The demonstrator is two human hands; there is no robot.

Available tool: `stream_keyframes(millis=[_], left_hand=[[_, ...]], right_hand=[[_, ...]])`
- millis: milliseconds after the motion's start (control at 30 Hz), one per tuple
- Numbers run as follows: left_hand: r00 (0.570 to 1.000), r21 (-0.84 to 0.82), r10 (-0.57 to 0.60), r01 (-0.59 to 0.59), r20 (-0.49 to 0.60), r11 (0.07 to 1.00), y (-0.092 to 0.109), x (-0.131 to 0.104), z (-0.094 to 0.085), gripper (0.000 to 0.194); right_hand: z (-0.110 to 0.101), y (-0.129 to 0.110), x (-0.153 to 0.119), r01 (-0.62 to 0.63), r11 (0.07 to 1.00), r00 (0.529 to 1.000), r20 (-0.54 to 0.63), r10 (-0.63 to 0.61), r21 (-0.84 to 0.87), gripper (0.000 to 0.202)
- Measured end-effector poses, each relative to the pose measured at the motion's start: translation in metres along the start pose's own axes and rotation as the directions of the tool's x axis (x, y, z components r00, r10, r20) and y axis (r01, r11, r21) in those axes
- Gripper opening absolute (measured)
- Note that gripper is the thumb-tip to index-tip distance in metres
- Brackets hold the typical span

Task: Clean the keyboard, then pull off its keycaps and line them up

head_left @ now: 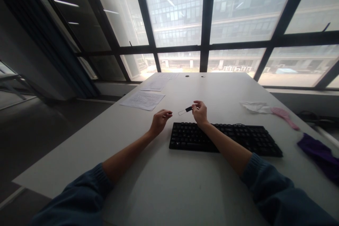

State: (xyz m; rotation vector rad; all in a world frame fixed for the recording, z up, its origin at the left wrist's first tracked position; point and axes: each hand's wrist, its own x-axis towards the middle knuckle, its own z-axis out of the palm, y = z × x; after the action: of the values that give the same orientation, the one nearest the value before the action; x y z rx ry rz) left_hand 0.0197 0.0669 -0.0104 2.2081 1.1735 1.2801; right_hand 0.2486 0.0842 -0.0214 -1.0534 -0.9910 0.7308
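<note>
My right hand (pixel 200 113) grips the black handle of a wire keycap puller (pixel 188 109), whose thin wire loop points left. This hand is above the back edge of a black keyboard (pixel 190 137), and my right forearm crosses over its keys. Just left of the wire loop, my left hand (pixel 159 120) pinches a small dark piece (pixel 170 113) that looks like a keycap. A short gap separates that piece from the loop. The left hand is beyond the keyboard's left end, above the white table.
Printed sheets (pixel 143 100) lie on the white table (pixel 159 183) at the back left. To the right are a crumpled white tissue (pixel 255 107), a pink hairbrush (pixel 284 116) and a purple cloth (pixel 317 153). Large windows (pixel 177 14) stand beyond the table.
</note>
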Motion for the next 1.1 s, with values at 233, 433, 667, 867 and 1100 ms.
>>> stream_keyframes(millis=[233, 433, 667, 867, 1100], left_hand=[[0.993, 0.244, -0.12, 0.117, -0.002, 0.963, -0.057, 0.076, 0.007, 0.022], [0.98, 0.297, -0.201, 0.189, 0.011, 0.936, -0.088, 0.115, 0.037, 0.014], [0.955, 0.311, -0.295, 0.29, -0.032, 0.905, -0.111, 0.132, 0.043, 0.018], [0.948, 0.307, -0.314, 0.315, -0.054, 0.898, -0.114, 0.132, 0.044, 0.023], [0.95, 0.299, -0.307, 0.311, -0.06, 0.902, -0.116, 0.13, 0.046, 0.027]], right_hand=[[0.001, -0.002, -0.001, -0.015, 0.999, 1.0, -0.016, 0.015, 0.038, 0.026], [0.001, -0.002, -0.001, -0.024, 0.999, 1.0, -0.01, 0.024, 0.028, 0.026], [0.001, 0.002, -0.001, -0.001, 1.0, 1.0, 0.004, 0.001, 0.005, 0.026], [0.0, 0.005, -0.001, 0.006, 1.0, 1.0, 0.011, -0.006, 0.007, 0.027], [0.001, 0.002, 0.0, 0.007, 1.0, 1.0, 0.006, -0.007, 0.01, 0.026]])
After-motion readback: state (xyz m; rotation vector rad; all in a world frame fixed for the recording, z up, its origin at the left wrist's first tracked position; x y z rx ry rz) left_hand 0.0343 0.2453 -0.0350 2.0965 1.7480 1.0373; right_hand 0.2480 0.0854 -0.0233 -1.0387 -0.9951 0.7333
